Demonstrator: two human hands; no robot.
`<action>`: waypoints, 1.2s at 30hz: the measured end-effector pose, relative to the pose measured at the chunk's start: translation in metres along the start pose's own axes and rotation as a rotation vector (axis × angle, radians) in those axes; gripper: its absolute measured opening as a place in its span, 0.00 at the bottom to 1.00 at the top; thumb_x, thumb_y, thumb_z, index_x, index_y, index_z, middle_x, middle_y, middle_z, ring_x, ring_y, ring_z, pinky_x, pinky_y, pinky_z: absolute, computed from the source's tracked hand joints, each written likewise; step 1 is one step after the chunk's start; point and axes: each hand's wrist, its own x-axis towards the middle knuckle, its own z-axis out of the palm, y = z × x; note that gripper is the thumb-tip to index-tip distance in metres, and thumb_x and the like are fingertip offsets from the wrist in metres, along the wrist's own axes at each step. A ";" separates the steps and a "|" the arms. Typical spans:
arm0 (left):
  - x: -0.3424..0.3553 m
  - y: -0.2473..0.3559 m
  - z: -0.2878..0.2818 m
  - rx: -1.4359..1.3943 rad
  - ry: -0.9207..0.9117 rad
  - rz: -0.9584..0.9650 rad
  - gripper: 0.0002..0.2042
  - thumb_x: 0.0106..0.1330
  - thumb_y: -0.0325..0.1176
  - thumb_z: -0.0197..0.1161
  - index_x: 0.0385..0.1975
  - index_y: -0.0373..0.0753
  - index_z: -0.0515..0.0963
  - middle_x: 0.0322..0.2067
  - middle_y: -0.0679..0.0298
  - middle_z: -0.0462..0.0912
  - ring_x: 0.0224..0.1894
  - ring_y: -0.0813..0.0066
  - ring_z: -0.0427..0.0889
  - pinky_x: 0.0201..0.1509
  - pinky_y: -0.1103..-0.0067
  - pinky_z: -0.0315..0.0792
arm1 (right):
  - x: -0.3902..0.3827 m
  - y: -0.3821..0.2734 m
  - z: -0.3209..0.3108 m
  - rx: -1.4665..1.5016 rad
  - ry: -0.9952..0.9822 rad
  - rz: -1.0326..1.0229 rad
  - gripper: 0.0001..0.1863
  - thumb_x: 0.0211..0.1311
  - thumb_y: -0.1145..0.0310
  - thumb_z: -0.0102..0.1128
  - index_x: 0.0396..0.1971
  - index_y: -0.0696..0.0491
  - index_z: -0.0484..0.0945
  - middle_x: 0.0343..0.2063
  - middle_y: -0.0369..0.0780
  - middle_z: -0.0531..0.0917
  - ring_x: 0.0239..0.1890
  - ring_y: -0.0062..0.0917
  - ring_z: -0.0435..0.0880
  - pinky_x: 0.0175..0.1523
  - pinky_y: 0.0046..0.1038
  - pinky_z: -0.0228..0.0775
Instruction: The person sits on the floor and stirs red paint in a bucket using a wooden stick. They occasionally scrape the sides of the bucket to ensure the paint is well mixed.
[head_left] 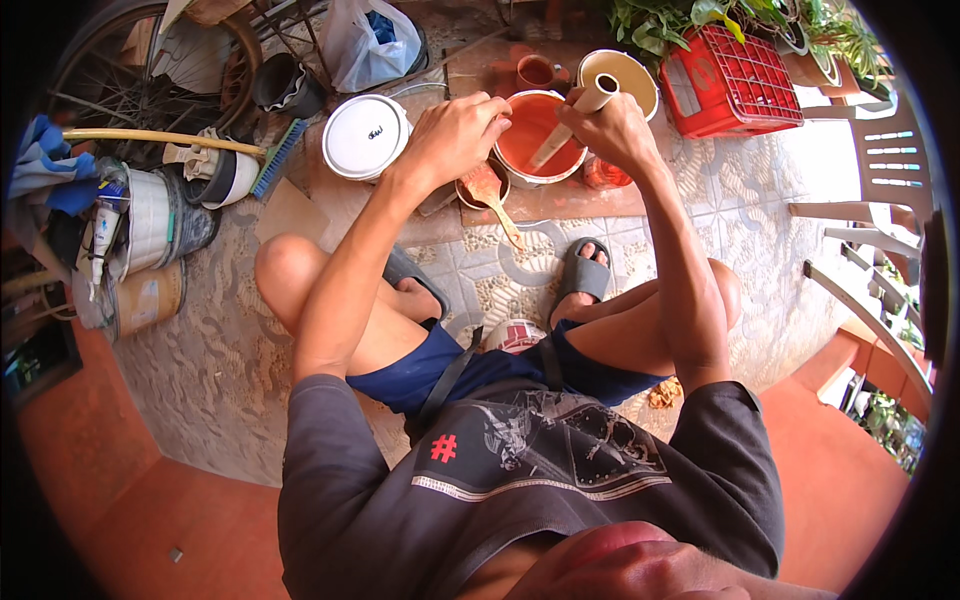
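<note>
Patterned floor tiles (520,275) spread under a seated person, whose knees and grey sandals frame the near middle. At the far left, a bicycle wheel (120,60) is partly cut off by the rim, and a jumble of tubs, cloth and a tube is hard to tell apart. A white lid (366,136) lies flat just left of the left hand (455,135). That hand is curled over the near left rim of the paint bucket (535,135); its fingertips are hidden behind the knuckles, so how firmly it holds cannot be told. The bucket stands on a reddish slab at the far middle, white outside, filled with orange paint. Just near it, a paint-smeared brush (492,195) lies across a small bowl, handle pointing toward the person. The right hand (610,125) is closed around a pale hollow tube (572,120). The tube's long axis slants from the open end at the upper right down-left into the paint, where its lower end is hidden. Further right stands a red plastic crate (730,80), with green plants behind it.
</note>
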 end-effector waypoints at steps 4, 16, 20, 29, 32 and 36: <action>0.003 -0.005 0.007 -0.002 0.052 0.063 0.13 0.77 0.39 0.60 0.49 0.40 0.85 0.44 0.54 0.87 0.46 0.47 0.87 0.50 0.57 0.80 | 0.000 0.002 0.005 0.038 0.077 -0.107 0.13 0.66 0.59 0.63 0.36 0.54 0.88 0.24 0.48 0.88 0.32 0.43 0.91 0.40 0.42 0.80; 0.004 0.002 0.003 0.001 -0.042 -0.003 0.14 0.77 0.38 0.58 0.51 0.37 0.83 0.49 0.54 0.87 0.52 0.48 0.85 0.56 0.61 0.78 | 0.003 0.006 0.011 -0.078 0.156 -0.044 0.15 0.66 0.57 0.60 0.37 0.52 0.88 0.25 0.49 0.88 0.32 0.45 0.91 0.40 0.44 0.81; 0.002 -0.001 0.003 0.007 -0.042 -0.021 0.13 0.77 0.38 0.58 0.51 0.38 0.83 0.49 0.54 0.87 0.52 0.48 0.85 0.56 0.61 0.79 | 0.005 0.003 0.006 -0.077 0.038 0.009 0.16 0.64 0.57 0.59 0.37 0.53 0.89 0.28 0.52 0.88 0.35 0.49 0.90 0.44 0.46 0.81; 0.003 -0.004 0.008 -0.006 0.032 0.042 0.12 0.77 0.38 0.60 0.49 0.39 0.85 0.44 0.53 0.87 0.46 0.46 0.87 0.51 0.57 0.80 | 0.005 0.004 0.011 -0.177 0.073 -0.111 0.13 0.65 0.61 0.61 0.34 0.54 0.88 0.24 0.49 0.88 0.30 0.48 0.89 0.39 0.44 0.81; 0.002 -0.004 0.007 -0.001 0.038 0.042 0.12 0.77 0.38 0.60 0.49 0.39 0.85 0.43 0.53 0.87 0.46 0.46 0.87 0.50 0.57 0.80 | 0.006 0.002 0.008 -0.246 -0.016 -0.077 0.13 0.65 0.61 0.61 0.33 0.55 0.87 0.25 0.48 0.88 0.29 0.45 0.89 0.38 0.43 0.81; 0.004 0.002 0.002 0.002 -0.013 0.008 0.13 0.77 0.38 0.59 0.51 0.38 0.84 0.47 0.54 0.87 0.50 0.47 0.86 0.54 0.59 0.79 | 0.011 0.013 0.016 -0.021 0.034 -0.028 0.13 0.66 0.61 0.60 0.34 0.54 0.87 0.25 0.46 0.89 0.28 0.39 0.90 0.38 0.40 0.81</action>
